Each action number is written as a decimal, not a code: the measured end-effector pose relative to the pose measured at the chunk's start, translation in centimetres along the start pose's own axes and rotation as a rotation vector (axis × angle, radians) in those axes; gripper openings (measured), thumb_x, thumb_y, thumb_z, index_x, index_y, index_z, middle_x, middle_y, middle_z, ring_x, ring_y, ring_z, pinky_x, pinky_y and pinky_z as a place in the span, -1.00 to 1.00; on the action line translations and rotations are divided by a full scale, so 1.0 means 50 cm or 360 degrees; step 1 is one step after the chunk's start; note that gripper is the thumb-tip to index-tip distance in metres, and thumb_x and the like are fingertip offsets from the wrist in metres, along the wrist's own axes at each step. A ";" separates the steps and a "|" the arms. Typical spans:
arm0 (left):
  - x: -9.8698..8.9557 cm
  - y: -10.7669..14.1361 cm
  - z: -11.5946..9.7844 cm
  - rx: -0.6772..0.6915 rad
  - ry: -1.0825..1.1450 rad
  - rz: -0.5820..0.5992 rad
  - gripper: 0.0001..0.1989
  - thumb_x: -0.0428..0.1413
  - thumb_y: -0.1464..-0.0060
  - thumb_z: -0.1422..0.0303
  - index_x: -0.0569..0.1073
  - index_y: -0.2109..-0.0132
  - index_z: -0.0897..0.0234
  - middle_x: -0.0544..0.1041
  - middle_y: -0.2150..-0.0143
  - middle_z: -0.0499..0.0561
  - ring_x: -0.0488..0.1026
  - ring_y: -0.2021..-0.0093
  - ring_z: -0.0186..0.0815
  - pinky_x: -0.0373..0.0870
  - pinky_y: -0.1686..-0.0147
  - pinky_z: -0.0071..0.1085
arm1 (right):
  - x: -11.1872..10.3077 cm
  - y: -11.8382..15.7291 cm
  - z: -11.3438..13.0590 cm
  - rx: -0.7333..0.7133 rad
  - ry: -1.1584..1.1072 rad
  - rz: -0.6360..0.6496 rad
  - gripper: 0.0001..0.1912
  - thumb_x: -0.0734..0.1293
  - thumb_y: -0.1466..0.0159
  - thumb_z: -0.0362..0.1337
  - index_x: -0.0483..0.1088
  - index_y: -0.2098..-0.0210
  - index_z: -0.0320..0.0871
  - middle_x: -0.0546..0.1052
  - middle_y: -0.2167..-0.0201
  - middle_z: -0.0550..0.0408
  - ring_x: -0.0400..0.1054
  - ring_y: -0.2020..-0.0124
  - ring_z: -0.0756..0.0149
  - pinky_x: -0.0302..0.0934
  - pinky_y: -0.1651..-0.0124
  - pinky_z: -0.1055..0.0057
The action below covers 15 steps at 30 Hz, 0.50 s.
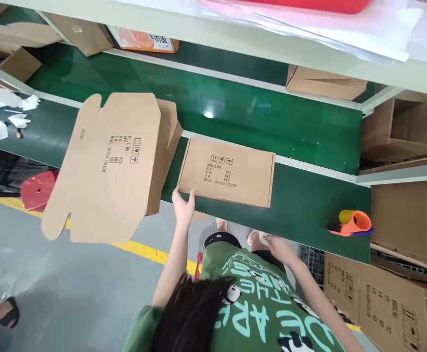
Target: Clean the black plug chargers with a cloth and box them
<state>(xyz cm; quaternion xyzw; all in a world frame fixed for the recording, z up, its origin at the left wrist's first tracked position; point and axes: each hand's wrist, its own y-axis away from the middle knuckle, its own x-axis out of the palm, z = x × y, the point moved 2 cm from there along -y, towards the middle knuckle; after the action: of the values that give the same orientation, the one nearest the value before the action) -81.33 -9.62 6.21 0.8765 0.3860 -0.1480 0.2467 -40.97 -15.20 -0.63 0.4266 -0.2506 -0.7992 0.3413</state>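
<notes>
A closed flat cardboard box (231, 173) with printed labels lies on the green bench near its front edge. My left hand (183, 203) is at the box's near left corner, thumb and fingers apart, touching or almost touching it. Left of it stands an open cardboard box (114, 166) with its printed lid spread toward the left and out over the bench edge. My right hand (279, 248) is low beside my body, just off the front edge of the bench; its fingers are partly hidden and their grip is unclear.
An orange tape dispenser (358, 222) sits at the bench's right end. Large cartons (404, 210) stand at the right. A shelf (235, 36) with papers crosses above the bench. A red stool (39, 190) is at the left, and a person's foot (10, 313) shows lower left.
</notes>
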 end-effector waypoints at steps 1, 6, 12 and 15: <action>0.005 -0.036 0.018 -0.0014 -0.0040 -0.0025 -0.56 0.17 -0.25 0.22 0.37 -0.21 0.24 0.33 -0.30 0.16 0.35 -0.23 -0.04 0.36 -0.18 0.07 | -0.011 -0.005 0.012 0.0044 -0.0013 -0.0046 -0.72 0.31 -0.40 -0.12 0.45 0.02 -0.17 0.51 -0.02 -0.02 0.44 0.00 0.26 0.38 -0.10 0.15; 0.006 -0.130 0.069 -0.0056 -0.0150 -0.0019 -0.58 0.14 -0.28 0.20 0.39 -0.20 0.25 0.41 -0.22 0.16 0.44 -0.14 -0.11 0.45 -0.10 -0.01 | -0.073 -0.036 0.054 0.0277 -0.0109 -0.0375 -0.67 0.31 -0.40 -0.12 0.41 -0.05 -0.19 0.49 -0.02 -0.03 0.44 0.01 0.24 0.40 -0.06 0.14; 0.012 -0.143 0.085 -0.0129 -0.0233 0.0152 -0.62 0.14 -0.28 0.18 0.42 -0.14 0.29 0.48 -0.12 0.13 0.49 -0.04 -0.16 0.50 -0.02 -0.07 | -0.069 -0.133 0.154 0.0467 -0.0183 -0.0694 -0.61 0.33 -0.39 -0.12 0.36 -0.12 -0.19 0.46 -0.07 -0.05 0.43 0.00 0.22 0.41 -0.03 0.15; 0.022 -0.140 0.087 -0.0191 -0.0307 0.0190 -0.62 0.13 -0.29 0.17 0.43 -0.13 0.30 0.49 -0.11 0.12 0.49 -0.05 -0.15 0.49 -0.03 -0.07 | -0.059 -0.161 0.177 0.0545 -0.0190 -0.0760 -0.61 0.33 -0.39 -0.11 0.37 -0.11 -0.19 0.46 -0.06 -0.04 0.43 0.02 0.24 0.42 -0.01 0.18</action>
<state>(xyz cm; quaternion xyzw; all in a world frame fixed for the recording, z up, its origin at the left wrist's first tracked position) -86.15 -7.28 -0.13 0.8633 0.3157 -0.1932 0.3432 -50.00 -6.82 -0.19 0.4770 -0.2941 -0.8266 0.0513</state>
